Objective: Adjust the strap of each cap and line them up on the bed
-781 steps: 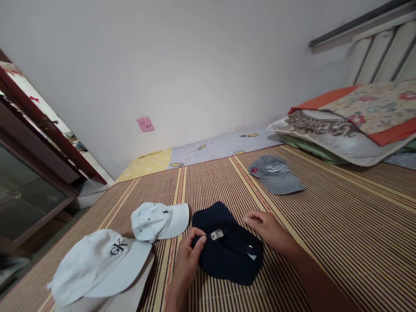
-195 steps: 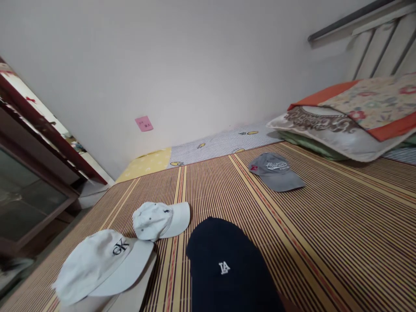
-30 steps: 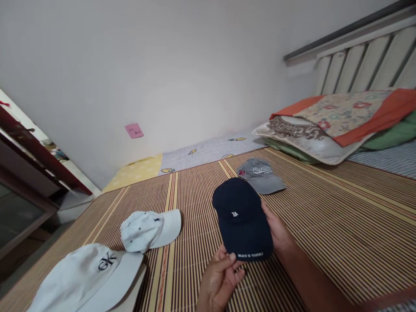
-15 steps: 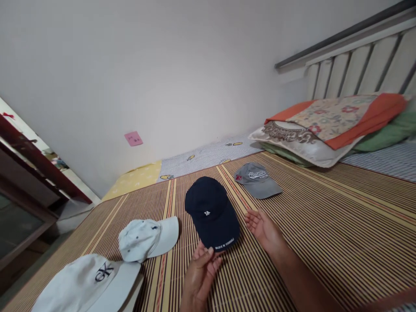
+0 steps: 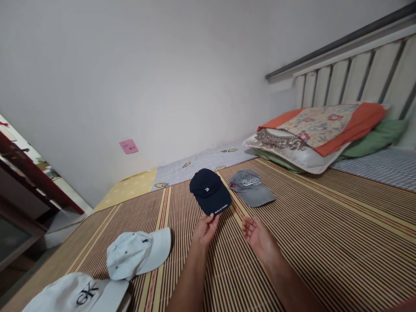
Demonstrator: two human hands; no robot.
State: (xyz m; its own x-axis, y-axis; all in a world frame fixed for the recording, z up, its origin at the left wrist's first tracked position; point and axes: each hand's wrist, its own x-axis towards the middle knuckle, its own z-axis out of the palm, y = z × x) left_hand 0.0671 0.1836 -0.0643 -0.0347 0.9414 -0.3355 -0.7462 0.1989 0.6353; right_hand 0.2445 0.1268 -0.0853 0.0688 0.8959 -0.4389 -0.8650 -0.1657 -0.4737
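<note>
My left hand point(image 5: 207, 228) pinches the brim of a navy baseball cap point(image 5: 208, 188), thumb on top and fingers beneath. A small white emblem marks its front, and white lettering runs along the brim's edge. Just right of it lies a grey baseball cap point(image 5: 251, 188) with white script, brim toward the right. My right hand point(image 5: 258, 238) is nearest to that grey cap, palm turned up, fingers loosely curled but apart, holding nothing. At lower left, a white cap point(image 5: 130, 255) with a small dark logo sits beside a larger white cap point(image 5: 74, 294) with dark letters, cut off by the frame.
A striped bamboo mat point(image 5: 312, 242) covers the bed. Pillows with an orange floral cover point(image 5: 325, 125) lie at the right, below a radiator point(image 5: 351, 78). A pink note point(image 5: 128, 146) is stuck on the wall, and a doorway point(image 5: 29, 169) stands at far left.
My left hand has carried the navy cap farther away, toward the wall and close beside the grey cap. My right hand stays empty. The camera view has shifted slightly.
</note>
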